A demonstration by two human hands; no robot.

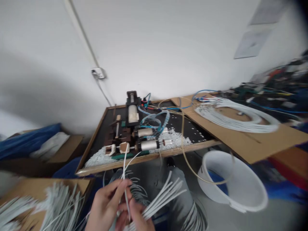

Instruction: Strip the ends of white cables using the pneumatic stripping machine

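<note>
My left hand [106, 203] is closed, thumb and fingers pinching a thin white cable [124, 162] whose end points up toward the bench. Close against it, my right hand [139, 219] is wrapped round a bundle of white cables [165, 197], their loose ends fanning out to the right. A second thin strand curves up beside the pinched cable. Beyond the hands, a bench machine [149, 145] with cylinders, blue air hoses and clamping blocks sits on a wood-edged black bench [192, 147]. The lower parts of both hands are cut off by the frame.
White scraps [99, 158] litter the bench. A white bucket [247, 179] stands at the right, below a cardboard sheet [250, 147] bearing coiled white cables [262, 127]. More cut cables [62, 205] lie in a box at left. A tan hose [183, 141] hangs over the bench edge.
</note>
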